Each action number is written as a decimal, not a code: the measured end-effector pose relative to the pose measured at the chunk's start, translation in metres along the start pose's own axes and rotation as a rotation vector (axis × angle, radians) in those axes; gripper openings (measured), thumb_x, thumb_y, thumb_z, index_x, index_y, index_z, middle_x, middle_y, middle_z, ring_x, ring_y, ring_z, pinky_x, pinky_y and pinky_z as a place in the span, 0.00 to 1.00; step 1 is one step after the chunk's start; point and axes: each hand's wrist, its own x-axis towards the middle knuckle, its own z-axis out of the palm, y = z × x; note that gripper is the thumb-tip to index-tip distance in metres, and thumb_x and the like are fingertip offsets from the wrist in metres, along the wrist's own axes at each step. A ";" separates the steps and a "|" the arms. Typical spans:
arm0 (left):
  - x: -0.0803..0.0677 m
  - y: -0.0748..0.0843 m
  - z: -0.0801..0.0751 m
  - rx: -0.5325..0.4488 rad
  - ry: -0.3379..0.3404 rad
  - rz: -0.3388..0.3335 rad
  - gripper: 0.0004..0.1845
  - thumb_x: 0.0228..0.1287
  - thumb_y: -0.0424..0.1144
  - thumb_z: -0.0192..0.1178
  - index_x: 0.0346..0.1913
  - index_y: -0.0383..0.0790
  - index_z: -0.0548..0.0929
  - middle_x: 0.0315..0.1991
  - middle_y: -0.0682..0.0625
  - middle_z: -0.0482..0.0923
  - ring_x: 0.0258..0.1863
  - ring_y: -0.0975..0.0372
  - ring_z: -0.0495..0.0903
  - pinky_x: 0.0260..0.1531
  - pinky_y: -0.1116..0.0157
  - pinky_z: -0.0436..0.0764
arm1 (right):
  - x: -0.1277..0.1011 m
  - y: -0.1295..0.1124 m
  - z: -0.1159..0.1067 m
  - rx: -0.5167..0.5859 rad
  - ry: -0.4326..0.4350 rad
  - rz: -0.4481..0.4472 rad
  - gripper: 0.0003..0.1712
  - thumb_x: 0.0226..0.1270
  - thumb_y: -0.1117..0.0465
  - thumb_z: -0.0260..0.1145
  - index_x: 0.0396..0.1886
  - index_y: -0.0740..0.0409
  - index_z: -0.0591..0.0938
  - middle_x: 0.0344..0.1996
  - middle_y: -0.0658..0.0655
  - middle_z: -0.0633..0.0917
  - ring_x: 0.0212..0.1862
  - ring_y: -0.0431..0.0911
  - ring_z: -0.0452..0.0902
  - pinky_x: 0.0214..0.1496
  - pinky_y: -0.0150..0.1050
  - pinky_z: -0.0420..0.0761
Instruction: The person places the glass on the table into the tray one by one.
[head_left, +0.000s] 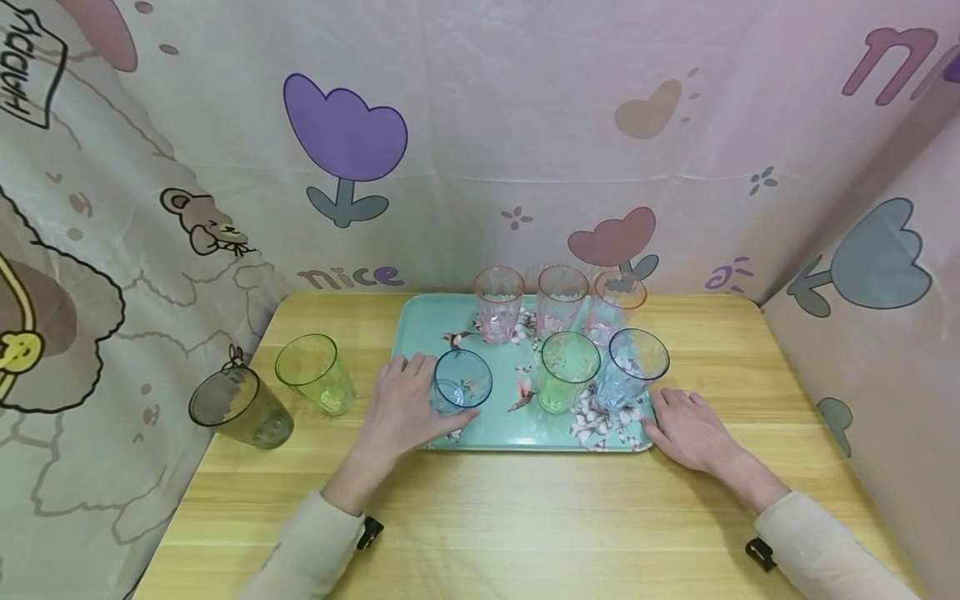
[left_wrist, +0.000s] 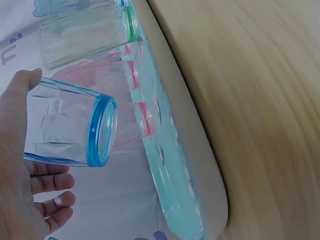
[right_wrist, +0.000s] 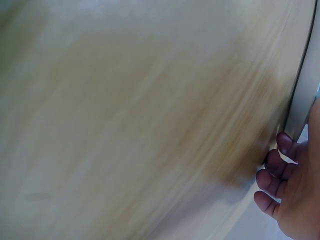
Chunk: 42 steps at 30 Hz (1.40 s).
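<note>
Head view, left hand: the left hand (head_left: 405, 408) sits at the near-left corner of the tray, thumb and fingers curling around the blue cup (head_left: 461, 382), which stands upright on the tray near that edge.
Left wrist view, grip: the fingers (left_wrist: 50, 182) wrap one side of the blue cup and the thumb reaches over the other; contact looks light rather than firm, so a slip is a fair worry on that smooth faceted wall.
Right hand: the right hand (head_left: 686, 429) lies flat, fingers relaxed, on the counter (head_left: 525, 517) against the near-right corner of the tray (head_left: 420, 321); it holds nothing.
Right wrist view: blurred, only curled-looking fingertips (right_wrist: 272, 180) by the tray's edge.
Risk, neighbours: a green cup (head_left: 567, 371) and a second blue cup (head_left: 632, 367) stand touching or just beside each other mid-tray; three pink cups (head_left: 558, 302) crowd the far edge. A wide swing of the gripped cup could clip them and topple the row.
Risk, tray: a nudge from the right hand could slide it on the wood and rock every cup.
Risk, off-tray: a yellow-green cup (head_left: 315, 373) and a grey cup (head_left: 238, 408) stand left of the tray, the grey one at the counter's very edge by the curtain; a sleeve brush could send it over.
</note>
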 end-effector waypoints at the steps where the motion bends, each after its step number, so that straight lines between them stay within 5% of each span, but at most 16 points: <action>1: 0.002 0.002 0.001 -0.013 -0.013 -0.006 0.53 0.41 0.80 0.70 0.55 0.36 0.81 0.47 0.43 0.86 0.44 0.49 0.77 0.45 0.55 0.76 | 0.000 0.000 0.000 0.000 0.000 -0.001 0.21 0.76 0.49 0.61 0.50 0.65 0.79 0.45 0.64 0.85 0.53 0.61 0.82 0.52 0.58 0.77; 17: 0.018 0.021 0.034 -0.176 -0.047 -0.039 0.53 0.45 0.78 0.70 0.62 0.36 0.79 0.54 0.42 0.85 0.50 0.49 0.77 0.51 0.51 0.78 | -0.001 0.000 -0.001 -0.014 0.021 -0.014 0.24 0.74 0.50 0.61 0.53 0.68 0.79 0.42 0.63 0.84 0.52 0.62 0.82 0.54 0.60 0.77; 32: 0.026 0.026 0.049 -0.286 -0.132 -0.125 0.56 0.49 0.79 0.66 0.67 0.35 0.76 0.65 0.40 0.81 0.58 0.46 0.77 0.62 0.46 0.77 | -0.001 -0.001 -0.001 -0.011 0.017 -0.013 0.26 0.75 0.50 0.61 0.56 0.70 0.79 0.44 0.64 0.85 0.53 0.62 0.82 0.56 0.61 0.77; 42: 0.031 0.029 0.058 -0.321 -0.146 -0.136 0.54 0.51 0.79 0.65 0.67 0.36 0.75 0.62 0.42 0.81 0.56 0.48 0.77 0.61 0.47 0.77 | -0.001 -0.001 0.000 -0.002 0.013 -0.012 0.27 0.75 0.50 0.61 0.57 0.70 0.78 0.44 0.64 0.85 0.54 0.63 0.82 0.56 0.61 0.77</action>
